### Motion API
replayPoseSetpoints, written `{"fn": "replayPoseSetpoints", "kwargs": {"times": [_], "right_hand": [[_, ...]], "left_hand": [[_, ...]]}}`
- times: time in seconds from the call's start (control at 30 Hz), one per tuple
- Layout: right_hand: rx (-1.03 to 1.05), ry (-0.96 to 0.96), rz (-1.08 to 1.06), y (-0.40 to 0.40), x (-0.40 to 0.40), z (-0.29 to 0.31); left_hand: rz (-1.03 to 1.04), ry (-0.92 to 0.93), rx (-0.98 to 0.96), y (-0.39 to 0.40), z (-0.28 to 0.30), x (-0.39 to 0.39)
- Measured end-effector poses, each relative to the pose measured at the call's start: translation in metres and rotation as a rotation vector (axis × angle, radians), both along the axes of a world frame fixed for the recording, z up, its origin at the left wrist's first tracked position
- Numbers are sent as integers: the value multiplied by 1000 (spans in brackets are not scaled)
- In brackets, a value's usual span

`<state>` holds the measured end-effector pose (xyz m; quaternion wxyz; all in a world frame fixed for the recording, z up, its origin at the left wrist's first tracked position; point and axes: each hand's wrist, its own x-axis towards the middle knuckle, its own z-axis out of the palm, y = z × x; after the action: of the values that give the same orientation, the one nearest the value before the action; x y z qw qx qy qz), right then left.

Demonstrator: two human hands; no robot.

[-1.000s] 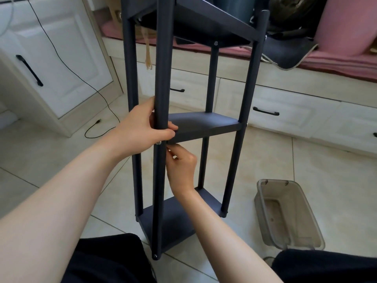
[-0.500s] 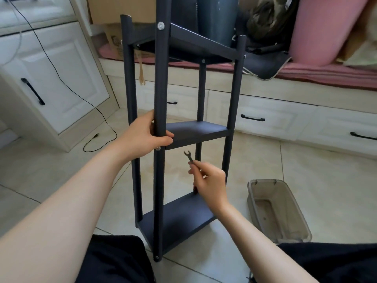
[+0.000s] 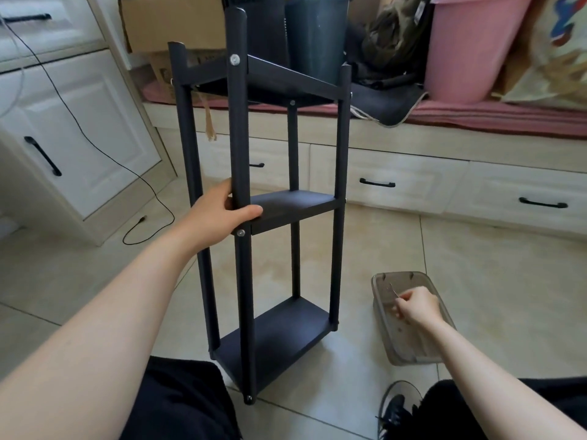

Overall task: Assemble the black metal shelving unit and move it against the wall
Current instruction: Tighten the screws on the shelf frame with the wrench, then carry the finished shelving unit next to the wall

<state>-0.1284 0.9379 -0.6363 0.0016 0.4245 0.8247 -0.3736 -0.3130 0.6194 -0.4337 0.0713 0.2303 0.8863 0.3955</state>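
Left hand (image 3: 219, 214) grips front post of upright shelf (image 3: 287, 208); right hand (image 3: 416, 304) pinches small wrench (image 3: 393, 290) over plastic tray (image 3: 384, 315).

Left arm stretched forward, forearm bare, wrist straight. Left hand (image 3: 216, 217) wrapped round front post (image 3: 239, 173) of shelving unit, thumb laid across its near face, fingers curled behind. Right arm reaches forward and down to right side, forearm bare. Right hand (image 3: 417, 306) turned knuckles up, fingers curled, pinching small wrench (image 3: 394, 290) between fingertips.
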Motion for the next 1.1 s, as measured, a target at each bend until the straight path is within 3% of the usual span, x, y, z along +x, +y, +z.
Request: {"fn": "replayPoseSetpoints", "kwargs": {"times": [0.17, 0.4, 0.57, 0.73, 0.93, 1.1], "right_hand": [[-52, -156, -79, 19, 13, -18], [-77, -166, -91, 25, 9, -28], [-22, -192, -9, 20, 1, -17], [-40, -58, 146, 13, -40, 41], [-48, 163, 296, 5, -86, 145], [9, 163, 396, -1, -115, 199]], "left_hand": [[6, 2, -18, -2, 2, 1], [-22, 17, -42, -3, 6, 8], [-56, -7, 42, 0, 4, 11], [-11, 29, 175, 9, 6, 13], [90, 40, 599, 31, 30, 18], [251, 315, 637, 51, 29, 31]]}}
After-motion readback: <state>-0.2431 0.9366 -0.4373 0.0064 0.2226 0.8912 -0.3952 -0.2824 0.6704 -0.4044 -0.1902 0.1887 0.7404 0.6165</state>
